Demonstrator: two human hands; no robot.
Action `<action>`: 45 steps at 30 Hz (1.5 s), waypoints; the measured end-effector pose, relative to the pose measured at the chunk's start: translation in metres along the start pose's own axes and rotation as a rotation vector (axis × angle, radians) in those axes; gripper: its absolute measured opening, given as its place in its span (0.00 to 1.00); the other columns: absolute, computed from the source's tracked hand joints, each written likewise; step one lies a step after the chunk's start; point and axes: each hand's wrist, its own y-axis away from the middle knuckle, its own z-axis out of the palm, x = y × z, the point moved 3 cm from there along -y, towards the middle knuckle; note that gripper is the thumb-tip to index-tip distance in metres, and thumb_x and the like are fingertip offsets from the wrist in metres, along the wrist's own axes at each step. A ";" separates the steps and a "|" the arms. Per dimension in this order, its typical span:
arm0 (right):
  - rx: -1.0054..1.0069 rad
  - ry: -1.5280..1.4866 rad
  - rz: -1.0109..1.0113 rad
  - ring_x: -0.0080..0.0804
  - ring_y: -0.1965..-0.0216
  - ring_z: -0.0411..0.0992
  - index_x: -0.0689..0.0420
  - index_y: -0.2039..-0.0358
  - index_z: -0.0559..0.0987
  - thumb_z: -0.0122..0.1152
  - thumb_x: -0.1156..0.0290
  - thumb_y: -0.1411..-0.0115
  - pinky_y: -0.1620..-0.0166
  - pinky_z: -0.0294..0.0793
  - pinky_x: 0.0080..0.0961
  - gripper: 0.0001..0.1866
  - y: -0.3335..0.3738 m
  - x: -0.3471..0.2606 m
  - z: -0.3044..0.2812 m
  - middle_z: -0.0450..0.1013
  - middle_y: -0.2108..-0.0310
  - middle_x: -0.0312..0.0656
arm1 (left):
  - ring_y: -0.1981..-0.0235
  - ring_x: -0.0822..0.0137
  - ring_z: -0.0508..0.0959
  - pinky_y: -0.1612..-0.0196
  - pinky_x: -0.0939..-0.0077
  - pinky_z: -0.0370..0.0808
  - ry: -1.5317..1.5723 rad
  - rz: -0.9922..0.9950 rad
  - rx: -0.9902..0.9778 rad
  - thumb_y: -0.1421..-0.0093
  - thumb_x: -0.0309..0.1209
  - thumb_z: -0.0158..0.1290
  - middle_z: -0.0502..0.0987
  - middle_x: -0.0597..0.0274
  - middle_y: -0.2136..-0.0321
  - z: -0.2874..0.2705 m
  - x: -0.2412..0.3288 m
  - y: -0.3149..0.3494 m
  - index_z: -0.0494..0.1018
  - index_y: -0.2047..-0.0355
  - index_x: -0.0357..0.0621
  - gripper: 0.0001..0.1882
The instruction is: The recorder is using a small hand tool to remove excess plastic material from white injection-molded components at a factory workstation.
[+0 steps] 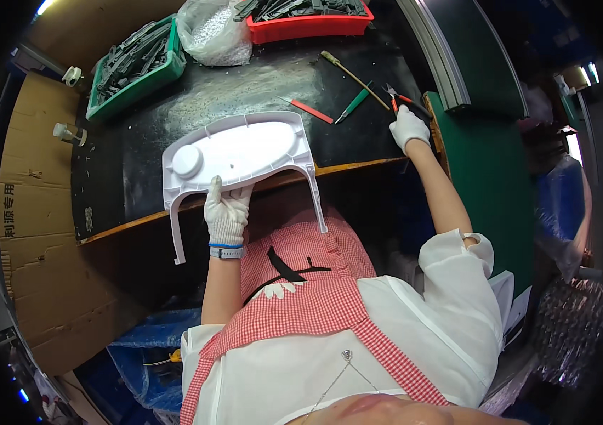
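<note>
Grasping white plastic frame by near rim with left gloved hand, over front edge of bench. Touching red-handled cutters with right gloved hand, near bench's right edge, grip unclear. Seemingly early on: not yet bringing cutters to frame.

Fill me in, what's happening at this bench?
A person in white gloves holds a white plastic part in the left hand, its two legs pointing back toward them. The right hand is at the red-handled pliers; whether it grips them is hard to tell. A red-handled tool and a green-handled tool lie loose on the black worktop. At the back, a green bin and a red bin hold dark parts.
</note>
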 end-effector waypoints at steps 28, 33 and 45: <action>0.077 -0.041 -1.083 0.45 0.49 0.70 0.56 0.45 0.71 0.67 0.70 0.52 0.49 0.70 0.38 0.31 0.125 -0.205 -0.024 0.73 0.53 0.45 | 0.61 0.52 0.81 0.55 0.63 0.77 -1.969 0.926 -0.315 0.40 0.28 0.54 0.80 0.48 0.63 0.046 0.045 -0.013 0.76 0.55 0.41 0.13; 0.087 0.055 -1.165 0.46 0.43 0.65 0.55 0.42 0.70 0.65 0.73 0.55 0.47 0.67 0.40 0.36 0.124 -0.221 -0.018 0.68 0.45 0.45 | 0.60 0.49 0.80 0.56 0.59 0.77 -2.055 0.966 -0.215 0.41 0.28 0.54 0.80 0.48 0.62 0.034 0.039 -0.028 0.76 0.55 0.44 0.14; 0.043 0.129 -1.201 0.48 0.38 0.61 0.61 0.39 0.66 0.62 0.75 0.55 0.44 0.64 0.44 0.39 0.117 -0.234 -0.007 0.64 0.40 0.48 | 0.61 0.50 0.81 0.58 0.62 0.78 -2.027 1.054 -0.223 0.41 0.29 0.57 0.81 0.48 0.64 0.034 0.038 -0.027 0.76 0.57 0.40 0.12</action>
